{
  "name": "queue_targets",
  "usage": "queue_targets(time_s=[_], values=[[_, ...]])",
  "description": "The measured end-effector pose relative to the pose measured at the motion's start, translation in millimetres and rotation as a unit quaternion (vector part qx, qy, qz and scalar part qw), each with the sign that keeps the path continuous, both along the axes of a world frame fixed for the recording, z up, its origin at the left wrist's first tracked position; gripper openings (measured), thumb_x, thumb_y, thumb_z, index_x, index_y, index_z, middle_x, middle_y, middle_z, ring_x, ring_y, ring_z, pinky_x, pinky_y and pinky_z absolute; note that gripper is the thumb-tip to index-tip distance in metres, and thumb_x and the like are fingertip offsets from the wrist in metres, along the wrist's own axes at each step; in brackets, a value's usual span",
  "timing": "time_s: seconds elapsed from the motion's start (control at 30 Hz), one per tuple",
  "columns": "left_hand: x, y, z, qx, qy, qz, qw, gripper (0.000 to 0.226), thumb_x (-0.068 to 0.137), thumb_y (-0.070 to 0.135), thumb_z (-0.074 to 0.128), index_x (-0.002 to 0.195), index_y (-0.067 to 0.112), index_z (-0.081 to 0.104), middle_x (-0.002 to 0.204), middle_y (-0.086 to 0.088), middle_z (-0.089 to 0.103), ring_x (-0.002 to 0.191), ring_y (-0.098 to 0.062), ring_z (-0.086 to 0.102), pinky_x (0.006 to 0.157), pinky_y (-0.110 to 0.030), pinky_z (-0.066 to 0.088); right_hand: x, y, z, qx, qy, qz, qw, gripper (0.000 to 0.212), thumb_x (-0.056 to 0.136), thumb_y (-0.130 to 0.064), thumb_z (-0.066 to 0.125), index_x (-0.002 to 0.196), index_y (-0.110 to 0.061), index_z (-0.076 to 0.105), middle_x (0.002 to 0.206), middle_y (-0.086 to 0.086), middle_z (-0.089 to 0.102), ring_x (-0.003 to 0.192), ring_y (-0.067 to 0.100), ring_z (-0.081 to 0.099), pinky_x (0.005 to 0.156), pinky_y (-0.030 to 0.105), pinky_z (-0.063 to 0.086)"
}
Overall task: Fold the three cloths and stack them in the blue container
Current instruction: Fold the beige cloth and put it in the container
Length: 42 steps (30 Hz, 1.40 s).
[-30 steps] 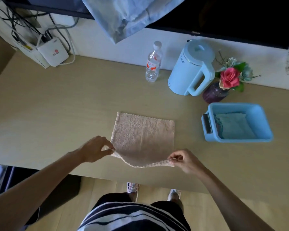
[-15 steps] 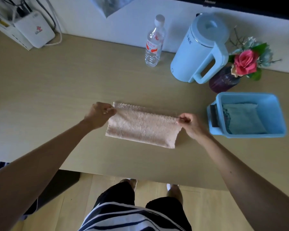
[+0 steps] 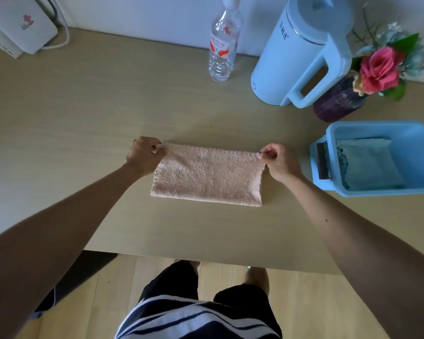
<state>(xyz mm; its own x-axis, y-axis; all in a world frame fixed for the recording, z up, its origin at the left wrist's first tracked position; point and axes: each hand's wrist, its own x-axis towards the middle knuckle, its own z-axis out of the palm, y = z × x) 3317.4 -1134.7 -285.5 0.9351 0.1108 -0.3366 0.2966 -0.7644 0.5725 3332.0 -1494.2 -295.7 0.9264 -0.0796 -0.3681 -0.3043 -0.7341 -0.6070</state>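
Folded since a second ago, pink cloth (image 3: 207, 176) lies halved on worktop (image 3: 83, 113); left hand (image 3: 146, 155) and right hand (image 3: 278, 159) each pinch a far corner in a closed grip, which should align edges squarely before the next fold.

Pink cloth (image 3: 207, 177), frame centre: fluffy terry pile, matt. Table (image 3: 83, 113): pale wood-grain laminate, smooth, low sheen. Blue container (image 3: 382, 192), right: smooth plastic, slight gloss; grey-green cloth (image 3: 370, 165) inside, matt, soft. Kettle (image 3: 296, 52), upper right: satin plastic. Bottle (image 3: 222, 45): clear, glossy plastic.
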Motion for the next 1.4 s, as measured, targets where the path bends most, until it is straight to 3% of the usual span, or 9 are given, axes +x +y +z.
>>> queue_targets(time_s=[0.1, 0.23, 0.33, 0.47, 0.63, 0.97, 1.17, 1.3, 1.4], values=[[-4, -4, 3, 0.071, -0.04, 0.04, 0.996, 0.01, 0.089, 0.018, 0.063, 0.095, 0.011, 0.067, 0.084, -0.005, 0.066, 0.081, -0.025, 0.061, 0.066, -0.031, 0.046, -5, 4, 1, -0.051, -0.059, -0.019, 0.997, 0.026, 0.091, -0.02, 0.068, 0.115, -0.012, 0.062, 0.092, 0.001, 0.065, 0.083, 0.02, 0.062, 0.083, 0.037, 0.052], [-31, -32, 5, 0.157, -0.175, -0.099, 0.967, 0.026, 0.088, 0.013, 0.058, 0.114, 0.012, 0.059, 0.114, -0.015, 0.057, 0.103, -0.03, 0.054, 0.079, -0.045, 0.051, -25, 25, 11, -0.101, -0.203, 0.072, 0.971, 0.03, 0.088, -0.018, 0.067, 0.116, -0.007, 0.061, 0.098, 0.012, 0.061, 0.087, 0.029, 0.06, 0.081, 0.043, 0.05], [-62, -68, -11, 0.124, -0.161, -0.216, 0.955, 0.039, 0.092, 0.023, 0.055, 0.131, 0.015, 0.052, 0.135, -0.012, 0.052, 0.124, -0.03, 0.049, 0.102, -0.05, 0.044, -48, 48, 10, -0.078, -0.166, 0.204, 0.962, 0.024, 0.089, -0.019, 0.069, 0.11, -0.009, 0.063, 0.101, 0.009, 0.062, 0.087, 0.024, 0.06, 0.079, 0.039, 0.052], [-88, -85, -44, 0.114, -0.108, -0.221, 0.963, 0.069, 0.1, 0.039, 0.048, 0.156, 0.008, 0.023, 0.165, -0.015, 0.019, 0.154, -0.033, 0.012, 0.122, -0.053, 0.02, -82, 47, -9, -0.138, -0.111, 0.295, 0.939, 0.037, 0.089, -0.03, 0.068, 0.121, -0.014, 0.058, 0.117, 0.006, 0.055, 0.104, 0.027, 0.057, 0.091, 0.042, 0.049], [-95, -77, -52, 0.17, -0.087, -0.205, 0.96, 0.082, 0.099, 0.055, 0.038, 0.158, 0.008, 0.007, 0.167, -0.014, -0.001, 0.155, -0.032, -0.004, 0.124, -0.056, 0.007, -106, 7, -13, -0.212, -0.197, 0.303, 0.908, 0.051, 0.096, -0.029, 0.058, 0.142, -0.011, 0.049, 0.141, 0.009, 0.048, 0.126, 0.029, 0.048, 0.107, 0.044, 0.039], [-81, -63, -53, 0.2, -0.078, -0.218, 0.952, 0.086, 0.096, 0.064, 0.029, 0.159, 0.013, 0.003, 0.168, -0.01, -0.006, 0.155, -0.031, -0.007, 0.122, -0.062, 0.003, -107, -20, -4, -0.237, -0.159, 0.292, 0.913, 0.061, 0.105, -0.036, 0.038, 0.158, -0.011, 0.023, 0.167, 0.011, 0.017, 0.155, 0.028, 0.015, 0.125, 0.053, 0.012], [-28, -31, -46, 0.253, -0.103, -0.323, 0.906, 0.079, 0.096, 0.062, 0.026, 0.158, 0.015, 0.016, 0.167, -0.013, 0.011, 0.154, -0.036, 0.007, 0.122, -0.061, 0.005, -75, 18, 0, -0.192, -0.108, 0.42, 0.88, 0.055, 0.1, -0.03, 0.051, 0.152, -0.02, 0.038, 0.167, 0.004, 0.02, 0.155, 0.023, 0.014, 0.125, 0.047, 0.015], [-25, -46, -25, 0.255, -0.119, -0.277, 0.919, 0.077, 0.096, 0.045, 0.047, 0.157, 0.009, 0.018, 0.165, -0.02, 0.008, 0.153, -0.038, 0.004, 0.123, -0.059, 0.004, -78, 33, 2, -0.223, -0.08, 0.4, 0.885, 0.064, 0.092, -0.031, 0.06, 0.151, -0.02, 0.038, 0.165, 0.006, 0.023, 0.151, 0.026, 0.023, 0.121, 0.042, 0.026], [-59, -66, -21, 0.179, -0.171, -0.355, 0.902, 0.061, 0.091, 0.027, 0.057, 0.147, 0.01, 0.042, 0.159, -0.018, 0.031, 0.15, -0.035, 0.024, 0.123, -0.052, 0.017, -95, 42, 11, -0.259, -0.067, 0.385, 0.883, 0.074, 0.085, -0.042, 0.061, 0.151, -0.017, 0.036, 0.159, 0.013, 0.03, 0.141, 0.033, 0.037, 0.111, 0.046, 0.038]])
